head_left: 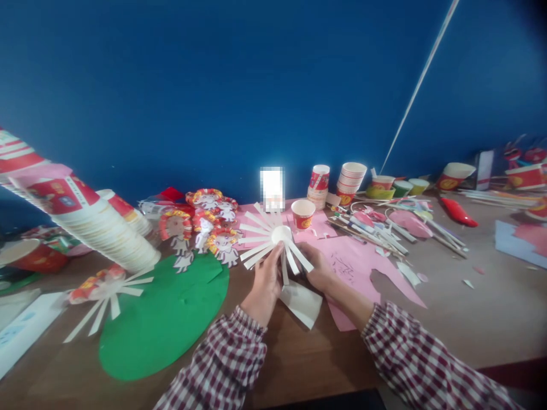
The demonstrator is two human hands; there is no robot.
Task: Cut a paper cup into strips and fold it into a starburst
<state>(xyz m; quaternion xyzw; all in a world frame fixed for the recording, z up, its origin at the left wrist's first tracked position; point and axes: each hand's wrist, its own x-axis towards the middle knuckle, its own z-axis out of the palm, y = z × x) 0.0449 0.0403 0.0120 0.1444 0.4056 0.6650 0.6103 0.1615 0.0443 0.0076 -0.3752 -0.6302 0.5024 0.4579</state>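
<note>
A paper cup cut into strips (281, 234) is in front of me, its white strips splayed out like rays around the round base. My left hand (268, 279) grips it from below, thumb near the base. Close by on the right, my right hand (317, 266) is closed beside the lower right strips; whatever its fingers hold is hidden behind them. Under the hands lies a pale piece of paper (302, 304). Another cut cup with spread strips (114, 299) rests on the left, over the edge of a green paper oval (166, 319).
A tall leaning stack of paper cups (115, 233) rises at left. Paper figures with ring-shaped manes (209, 222) lie behind the oval. Pink paper (348, 267), an upright cup (303, 215), stacked cups (351, 182), sticks and scraps, and a red tube-shaped object (458, 212) spread rightward. A blue wall (213, 85) stands behind.
</note>
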